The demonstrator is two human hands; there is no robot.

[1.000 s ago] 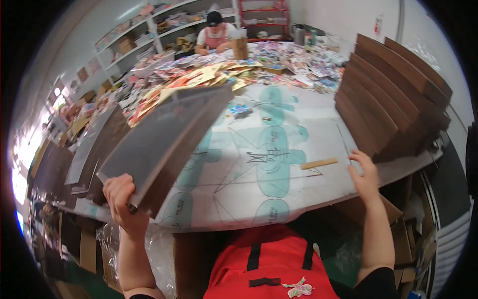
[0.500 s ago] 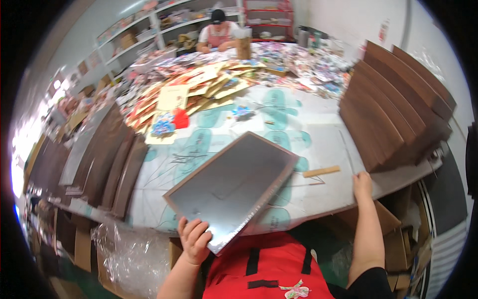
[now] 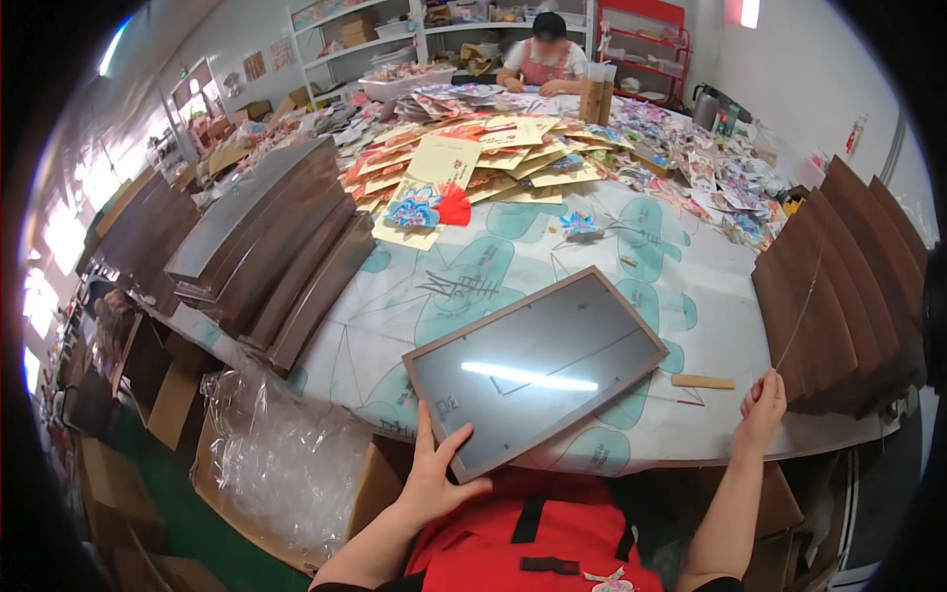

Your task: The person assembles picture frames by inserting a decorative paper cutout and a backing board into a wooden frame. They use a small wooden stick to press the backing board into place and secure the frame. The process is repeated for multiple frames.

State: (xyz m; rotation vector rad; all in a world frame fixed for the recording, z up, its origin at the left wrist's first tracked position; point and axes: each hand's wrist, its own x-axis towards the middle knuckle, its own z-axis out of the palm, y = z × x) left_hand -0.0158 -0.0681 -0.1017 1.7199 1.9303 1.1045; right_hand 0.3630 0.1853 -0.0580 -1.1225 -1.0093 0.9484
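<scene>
Left hand kept a firm grip on the picture frame; right hand, fingers curled, rested empty on the worktop.

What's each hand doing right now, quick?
Left hand: closed on the near corner of the glass-fronted picture frame.
Right hand: holding nothing, fingers curled, resting at the table edge beside the stack of brown frames.
</scene>
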